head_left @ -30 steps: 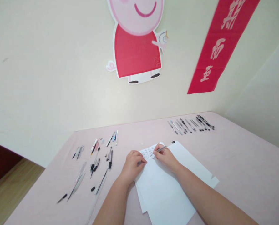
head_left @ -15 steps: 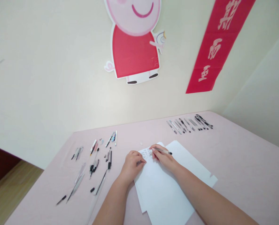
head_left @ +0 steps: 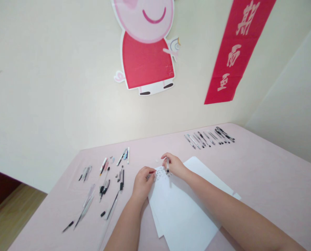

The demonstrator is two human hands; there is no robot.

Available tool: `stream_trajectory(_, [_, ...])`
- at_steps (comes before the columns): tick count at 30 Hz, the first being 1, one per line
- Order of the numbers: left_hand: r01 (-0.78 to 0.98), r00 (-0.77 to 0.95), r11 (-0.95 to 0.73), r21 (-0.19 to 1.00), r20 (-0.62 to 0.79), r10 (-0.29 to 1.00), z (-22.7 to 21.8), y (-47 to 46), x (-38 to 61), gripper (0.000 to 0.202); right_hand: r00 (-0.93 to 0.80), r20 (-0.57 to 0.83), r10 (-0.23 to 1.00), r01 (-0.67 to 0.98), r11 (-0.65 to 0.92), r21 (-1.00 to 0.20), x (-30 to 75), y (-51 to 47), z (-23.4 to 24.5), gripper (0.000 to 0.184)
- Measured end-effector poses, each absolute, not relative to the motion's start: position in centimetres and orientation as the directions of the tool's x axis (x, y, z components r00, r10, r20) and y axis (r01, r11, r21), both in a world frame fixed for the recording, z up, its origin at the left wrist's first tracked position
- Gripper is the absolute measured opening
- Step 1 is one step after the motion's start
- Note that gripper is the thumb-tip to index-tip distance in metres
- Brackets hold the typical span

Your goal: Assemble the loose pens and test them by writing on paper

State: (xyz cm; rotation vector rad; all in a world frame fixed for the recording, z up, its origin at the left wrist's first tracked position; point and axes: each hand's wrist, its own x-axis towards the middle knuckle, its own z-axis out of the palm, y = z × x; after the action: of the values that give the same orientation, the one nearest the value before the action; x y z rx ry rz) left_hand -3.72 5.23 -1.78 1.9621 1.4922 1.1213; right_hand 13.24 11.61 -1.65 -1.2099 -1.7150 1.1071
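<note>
My right hand [head_left: 174, 165] pinches a thin pen [head_left: 167, 165] that hangs nearly upright, lifted just above the top corner of the white paper sheets [head_left: 187, 205]. Small handwritten marks [head_left: 160, 172] cover that corner. My left hand [head_left: 143, 182] rests curled on the left edge of the paper beside the marks, fingertips pressing the sheet. Both forearms reach in from the bottom of the head view over the pink table [head_left: 262, 181].
Loose pens, caps and refills [head_left: 105, 181] lie scattered left of my left hand. A neat row of pens [head_left: 209, 137] lies at the far right near the wall. A cartoon pig cut-out [head_left: 146, 45] and a red banner [head_left: 235, 52] hang on the wall.
My right hand has stopped writing, lifted the pen off the paper and turned it from slanted to nearly upright, moving slightly up and left. The left hand has stayed on the paper.
</note>
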Motion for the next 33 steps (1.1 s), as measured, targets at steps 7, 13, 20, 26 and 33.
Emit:
stream_trajectory(7, [0.599, 0.017, -0.265, 0.756, 0.318, 0.948, -2.4, 5.5, -4.1, 0.017, -0.196, 0.151, 0.969, 0.594, 0.240, -0.768, 10.2, 13.6, -1.5, 0.032])
stream_trajectory(13, [0.585, 0.025, -0.245, 0.773, 0.284, 0.958, -2.6, 5.4, -4.0, 0.016, -0.182, 0.101, 0.978, 0.681, 0.200, -0.704, 9.1, 14.4, -1.8, 0.035])
stream_trajectory(20, [0.566, 0.004, -0.225, 0.793, 0.271, 0.963, -2.5, 5.4, -4.0, 0.017, -0.222, 0.053, 0.974, 0.515, 0.163, -0.842, 10.2, 14.0, -1.8, 0.031])
stream_trajectory(26, [0.455, -0.085, -0.181, 0.872, 0.245, 0.966, -2.5, 5.4, -3.7, 0.026, -0.274, 0.138, 0.952, 0.229, 0.204, -0.952, 10.6, 12.0, -1.0, 0.025])
stream_trajectory(33, [0.371, -0.075, -0.224, 0.901, 0.270, 0.960, -1.7, 5.3, -3.5, 0.023, -0.350, 0.268, 0.898, 0.216, 0.356, -0.909, 10.1, 9.4, -0.9, 0.022])
